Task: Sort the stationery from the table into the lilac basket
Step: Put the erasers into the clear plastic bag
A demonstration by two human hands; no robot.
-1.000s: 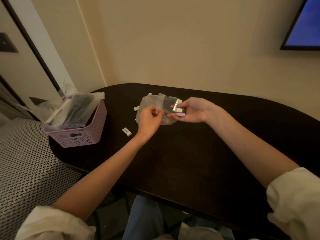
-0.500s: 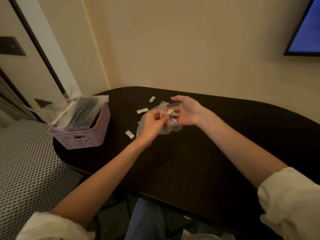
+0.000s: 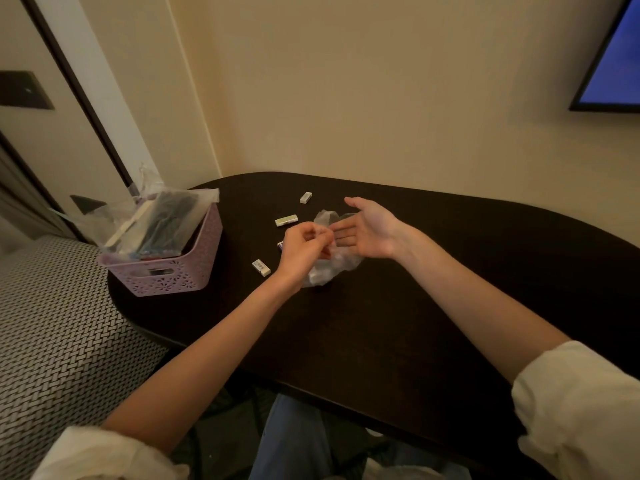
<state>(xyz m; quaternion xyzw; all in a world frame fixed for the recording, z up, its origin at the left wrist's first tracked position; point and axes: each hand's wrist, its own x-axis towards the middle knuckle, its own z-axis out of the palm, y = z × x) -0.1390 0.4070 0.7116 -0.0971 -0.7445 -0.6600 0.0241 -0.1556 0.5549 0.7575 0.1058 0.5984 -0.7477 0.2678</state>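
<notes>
- My lilac perforated plastic basket sits at the left end of the dark rounded desk.
- Clear plastic packets of stationery lie in it.
- Right of it, four small white erasers lie on the desk.
- The crumpled clear plastic bag lies just right of them, between my hands.

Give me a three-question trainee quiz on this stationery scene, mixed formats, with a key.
1. True or false: the basket sits at the table's left end.
2. Which hand is open: A) left hand B) right hand?
3. Fill in: the left grip pinches the clear ____.

Key: 1 true; 2 B; 3 bag. Loose erasers still lie on the table.
</notes>
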